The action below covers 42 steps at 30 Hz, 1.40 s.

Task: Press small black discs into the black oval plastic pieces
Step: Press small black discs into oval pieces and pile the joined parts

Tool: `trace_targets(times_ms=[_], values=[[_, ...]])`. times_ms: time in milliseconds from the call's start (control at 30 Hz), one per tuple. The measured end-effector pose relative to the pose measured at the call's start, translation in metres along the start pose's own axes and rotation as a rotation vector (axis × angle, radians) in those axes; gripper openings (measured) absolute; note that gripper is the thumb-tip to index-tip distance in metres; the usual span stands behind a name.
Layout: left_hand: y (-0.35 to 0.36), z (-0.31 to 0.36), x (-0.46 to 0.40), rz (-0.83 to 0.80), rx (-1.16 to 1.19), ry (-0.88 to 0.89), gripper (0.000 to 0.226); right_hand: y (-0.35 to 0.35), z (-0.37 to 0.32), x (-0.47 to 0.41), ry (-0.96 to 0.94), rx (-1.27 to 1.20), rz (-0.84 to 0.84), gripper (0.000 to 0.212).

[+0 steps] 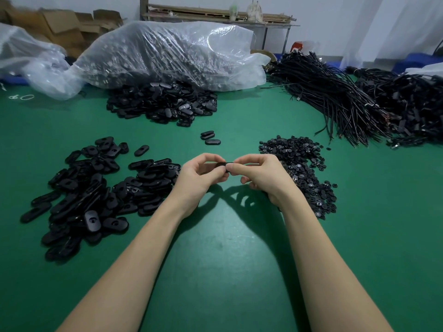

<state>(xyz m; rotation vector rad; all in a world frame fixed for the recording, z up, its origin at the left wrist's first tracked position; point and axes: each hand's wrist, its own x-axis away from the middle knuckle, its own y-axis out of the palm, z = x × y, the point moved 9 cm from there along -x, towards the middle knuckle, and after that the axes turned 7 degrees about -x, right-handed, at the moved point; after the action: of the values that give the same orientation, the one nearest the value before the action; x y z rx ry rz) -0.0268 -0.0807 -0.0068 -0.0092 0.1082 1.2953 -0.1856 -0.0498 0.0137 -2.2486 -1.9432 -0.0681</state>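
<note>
Both hands, left hand (200,174) and right hand (260,174), pinch one oval piece (219,164) at centre frame; the disc is hidden and could seat crooked or slip.

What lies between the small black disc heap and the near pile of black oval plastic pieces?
Head view: both hands, left hand and right hand, pinching one black oval piece over bare green table.
</note>
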Motion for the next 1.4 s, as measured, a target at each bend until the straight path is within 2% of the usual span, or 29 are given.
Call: trace_targets(times_ms=[267, 400, 633, 867, 1100, 1233, 1400], values=[[-0.003, 0.002, -0.001, 0.03, -0.036, 0.01, 0.014, 0.0, -0.012, -0.002, -0.114, 0.168, 0.069, 0.008], [-0.003, 0.001, 0.0, 0.037, -0.057, 0.005, 0.013, -0.001, -0.013, 0.0, -0.124, 0.158, 0.042, 0.007], [-0.003, -0.002, 0.0, 0.033, -0.037, -0.026, 0.013, -0.001, -0.015, -0.003, -0.194, 0.211, 0.094, 0.013], [-0.001, 0.002, 0.0, 0.02, -0.194, -0.004, 0.011, 0.001, -0.011, -0.006, -0.232, 0.298, 0.095, 0.018], [-0.001, 0.003, 0.001, 0.099, -0.373, 0.03, 0.011, 0.005, -0.011, -0.004, -0.268, 0.332, 0.118, 0.022], [0.002, 0.009, 0.004, 0.055, -0.323, 0.122, 0.016, 0.007, -0.005, -0.004, -0.23, 0.148, 0.05, 0.015], [0.001, 0.028, 0.0, 0.075, -0.635, 0.312, 0.021, 0.001, 0.004, -0.009, -0.141, -0.099, 0.041, 0.008]])
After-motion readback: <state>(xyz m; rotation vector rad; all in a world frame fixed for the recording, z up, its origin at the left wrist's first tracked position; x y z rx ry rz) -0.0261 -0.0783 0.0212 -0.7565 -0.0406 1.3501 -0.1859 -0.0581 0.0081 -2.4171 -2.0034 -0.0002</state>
